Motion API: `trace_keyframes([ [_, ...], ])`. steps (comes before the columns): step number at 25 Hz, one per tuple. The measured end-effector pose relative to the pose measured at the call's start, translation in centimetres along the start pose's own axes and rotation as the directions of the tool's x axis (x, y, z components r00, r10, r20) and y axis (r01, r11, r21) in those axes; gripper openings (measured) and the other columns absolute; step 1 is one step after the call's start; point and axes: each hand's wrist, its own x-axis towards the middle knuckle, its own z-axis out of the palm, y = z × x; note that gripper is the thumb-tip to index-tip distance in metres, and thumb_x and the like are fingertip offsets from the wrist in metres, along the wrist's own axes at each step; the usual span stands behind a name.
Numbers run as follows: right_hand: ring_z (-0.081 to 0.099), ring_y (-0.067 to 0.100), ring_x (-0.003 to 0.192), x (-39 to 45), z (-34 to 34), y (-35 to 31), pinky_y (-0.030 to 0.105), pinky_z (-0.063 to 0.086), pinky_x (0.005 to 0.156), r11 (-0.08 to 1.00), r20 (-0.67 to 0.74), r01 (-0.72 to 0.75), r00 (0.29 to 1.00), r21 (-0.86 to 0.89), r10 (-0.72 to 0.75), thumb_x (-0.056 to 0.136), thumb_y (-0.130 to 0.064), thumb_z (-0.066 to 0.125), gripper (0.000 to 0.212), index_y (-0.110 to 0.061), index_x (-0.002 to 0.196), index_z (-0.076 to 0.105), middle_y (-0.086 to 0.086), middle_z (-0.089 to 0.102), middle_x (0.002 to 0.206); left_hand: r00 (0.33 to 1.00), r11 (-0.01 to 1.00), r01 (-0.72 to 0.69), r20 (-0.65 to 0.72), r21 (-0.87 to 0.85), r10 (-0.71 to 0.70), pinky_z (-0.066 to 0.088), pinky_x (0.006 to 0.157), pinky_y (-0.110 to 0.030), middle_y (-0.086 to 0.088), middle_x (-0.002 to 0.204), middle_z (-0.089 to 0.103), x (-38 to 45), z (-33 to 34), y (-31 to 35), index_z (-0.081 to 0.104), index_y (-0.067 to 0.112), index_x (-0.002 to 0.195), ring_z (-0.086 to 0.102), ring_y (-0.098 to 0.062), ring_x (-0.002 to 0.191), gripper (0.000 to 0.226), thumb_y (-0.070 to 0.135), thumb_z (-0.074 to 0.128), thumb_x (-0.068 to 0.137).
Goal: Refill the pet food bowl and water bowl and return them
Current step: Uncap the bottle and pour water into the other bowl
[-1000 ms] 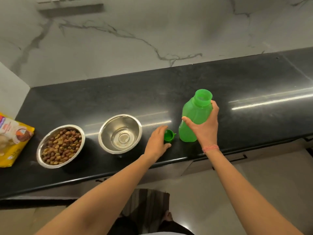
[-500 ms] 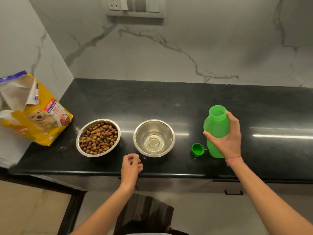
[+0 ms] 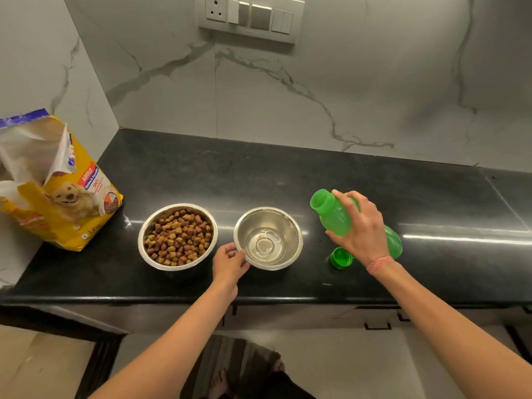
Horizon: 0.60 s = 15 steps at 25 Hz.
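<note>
Within the last second the left hand has let go of the green cap and crossed to the water bowl, where its fingers now curl at the bowl's near-left rim, touching it. The right hand, wrapped around the green bottle, has tipped it from upright so its open mouth leans left toward that bowl. My reading: pouring is about to begin (the bowl holds little if any water so far). The food bowl, just left of the water bowl, is already full of kibble, so 1 of 2 refills looks done. Both bowls sit on the black counter, with the kibble bag at far left.
</note>
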Motion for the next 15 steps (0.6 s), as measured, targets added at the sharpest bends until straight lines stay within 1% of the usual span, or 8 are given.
trace_keyframes([
  [2, 0.053, 0.027, 0.112, -0.1, 0.5, -0.4, 0.043, 0.047, 0.09, 0.999, 0.055, 0.003, 0.998, -0.046, 0.0, 0.06, -0.036, 0.087, 0.095, -0.032, 0.144, 0.041, 0.006, 0.051, 0.13, 1.0, 1.0, 0.007, -0.002, -0.01, -0.007, 0.059, 0.082, -0.033, -0.015, 0.116, 0.069, 0.2, -0.5, 0.1, 0.059, 0.01, 0.121, 0.069, -0.024, 0.107, 0.028, 0.008, 0.065, 0.094],
  [5, 0.053, 0.027, 0.113, -0.4, 1.1, -1.1, 0.044, 0.047, 0.091, 0.995, 0.095, 0.021, 0.995, -0.099, -0.011, 0.062, -0.036, 0.085, 0.093, -0.033, 0.144, 0.041, 0.005, 0.051, 0.131, 1.0, 0.999, 0.002, -0.001, -0.037, -0.002, 0.058, 0.078, -0.032, -0.015, 0.115, 0.069, 0.2, -1.0, 0.3, 0.059, 0.009, 0.121, 0.069, -0.024, 0.107, 0.028, 0.007, 0.064, 0.094],
  [11, 0.054, 0.029, 0.113, -0.3, 1.8, -1.9, 0.044, 0.046, 0.092, 0.988, 0.138, 0.069, 0.989, -0.141, -0.049, 0.068, -0.035, 0.081, 0.085, -0.035, 0.143, 0.041, 0.006, 0.053, 0.13, 1.0, 0.998, 0.016, 0.0, -0.055, -0.016, 0.059, 0.082, -0.034, -0.015, 0.116, 0.069, 0.6, -1.3, 0.0, 0.059, 0.008, 0.121, 0.069, -0.023, 0.107, 0.026, 0.008, 0.064, 0.095],
  [15, 0.054, 0.03, 0.112, -0.2, 2.0, -2.1, 0.044, 0.046, 0.093, 0.977, 0.158, 0.112, 0.984, -0.18, -0.083, 0.069, -0.036, 0.081, 0.083, -0.034, 0.143, 0.043, 0.008, 0.054, 0.129, 1.0, 0.998, 0.016, 0.004, -0.063, -0.016, 0.06, 0.08, -0.033, -0.016, 0.117, 0.068, 0.8, -0.9, -0.1, 0.059, 0.008, 0.121, 0.069, -0.023, 0.107, 0.027, 0.008, 0.065, 0.094],
])
